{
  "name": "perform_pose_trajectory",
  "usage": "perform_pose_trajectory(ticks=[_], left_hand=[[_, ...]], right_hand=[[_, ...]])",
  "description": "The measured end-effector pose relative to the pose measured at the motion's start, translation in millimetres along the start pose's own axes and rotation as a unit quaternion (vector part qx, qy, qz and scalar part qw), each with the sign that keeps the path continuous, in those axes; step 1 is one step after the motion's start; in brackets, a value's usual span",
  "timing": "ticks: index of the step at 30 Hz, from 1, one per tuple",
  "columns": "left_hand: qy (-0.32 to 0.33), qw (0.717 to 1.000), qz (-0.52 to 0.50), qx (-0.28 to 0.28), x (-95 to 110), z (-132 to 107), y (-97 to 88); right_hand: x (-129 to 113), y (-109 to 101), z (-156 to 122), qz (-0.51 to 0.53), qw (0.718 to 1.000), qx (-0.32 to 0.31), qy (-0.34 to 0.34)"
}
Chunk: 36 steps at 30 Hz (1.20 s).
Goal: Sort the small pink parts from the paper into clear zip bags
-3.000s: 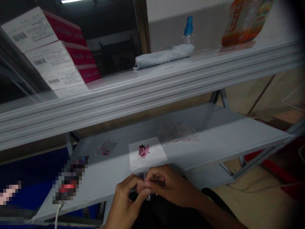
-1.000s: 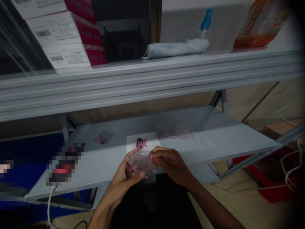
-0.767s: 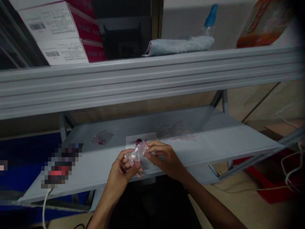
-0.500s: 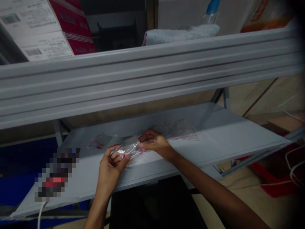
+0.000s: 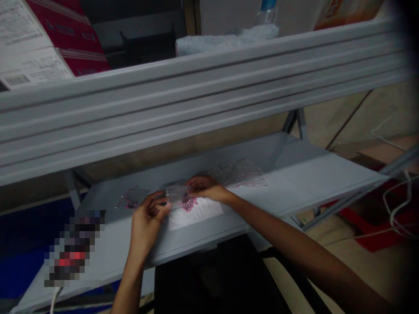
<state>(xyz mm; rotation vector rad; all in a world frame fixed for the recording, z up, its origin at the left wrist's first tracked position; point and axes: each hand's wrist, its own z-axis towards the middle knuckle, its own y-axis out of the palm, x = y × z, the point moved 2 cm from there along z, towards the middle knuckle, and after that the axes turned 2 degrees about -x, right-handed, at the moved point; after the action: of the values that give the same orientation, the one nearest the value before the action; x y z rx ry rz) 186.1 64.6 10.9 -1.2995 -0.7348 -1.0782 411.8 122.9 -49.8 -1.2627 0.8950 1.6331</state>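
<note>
Head view looks down past a ribbed grey upper shelf rail (image 5: 196, 102) onto a lower grey shelf (image 5: 304, 183), where a white sheet (image 5: 196, 218) serves as the reference point. Both arms reach in from the near side. The left hand (image 5: 147, 216) sits at the sheet's left end, its fingers curled narrowly and pinching one side of a clear zip bag (image 5: 175, 196). The right hand (image 5: 206, 188) lies just past the sheet's far edge, its fingertips drawn close together on the bag's other side. The bag is stretched between them, at the sheet's far edge, directly beside a small heap of pink and dark parts (image 5: 189, 203). Whether any parts are inside the bag is impossible to tell from here.

Farther from the sheet, a loose stack of zip bags with red seals (image 5: 240, 172) lies beyond its right end, and a small bag holding dark and pink bits (image 5: 132, 197) lies off its left end. A pixelated object (image 5: 72, 248) rests left of the sheet.

The risk sits in that closeness: a slip on the thin, slick film, or a knuckle or bag edge brushing the heap, could scatter the loose parts across the shelf or over its edge. Dim light would make any strays hard to spot.
</note>
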Motion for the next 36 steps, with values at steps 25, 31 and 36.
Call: perform_pose_trajectory(ticks=[25,31,36], left_hand=[[0.041,0.993,0.109,0.015,-6,2,36.7],[0.062,0.988,0.133,0.044,-8,4,36.5],[0.079,0.98,0.169,0.065,-12,4,22.0]], right_hand=[[7,-7,4,0.119,0.992,0.024,0.038],[11,-8,4,0.101,0.995,0.0,0.026],[5,-5,2,0.119,0.992,0.025,0.028]])
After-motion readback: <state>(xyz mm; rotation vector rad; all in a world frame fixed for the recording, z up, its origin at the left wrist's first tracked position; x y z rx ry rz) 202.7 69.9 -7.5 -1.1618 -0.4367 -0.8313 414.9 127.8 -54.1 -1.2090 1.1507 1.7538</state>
